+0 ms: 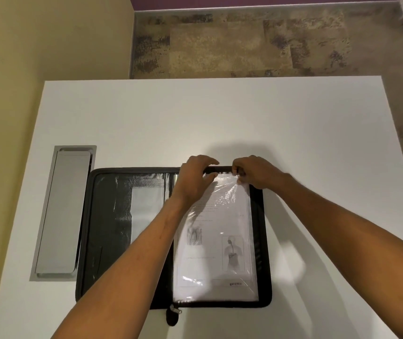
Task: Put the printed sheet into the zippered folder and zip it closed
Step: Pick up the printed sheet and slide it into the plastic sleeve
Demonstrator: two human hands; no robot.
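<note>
A black zippered folder lies open flat on the white table. The printed sheet, with text and body diagrams, lies on the folder's right half inside a clear plastic sleeve. My left hand rests at the sleeve's top left corner, fingers curved over the folder's far edge. My right hand pinches the sleeve's top right edge, lifting the plastic a little. The zipper pull hangs over the near edge at the spine.
A grey metal cable hatch is set into the table just left of the folder. A beige wall stands on the left, and patterned floor lies beyond the table's far edge.
</note>
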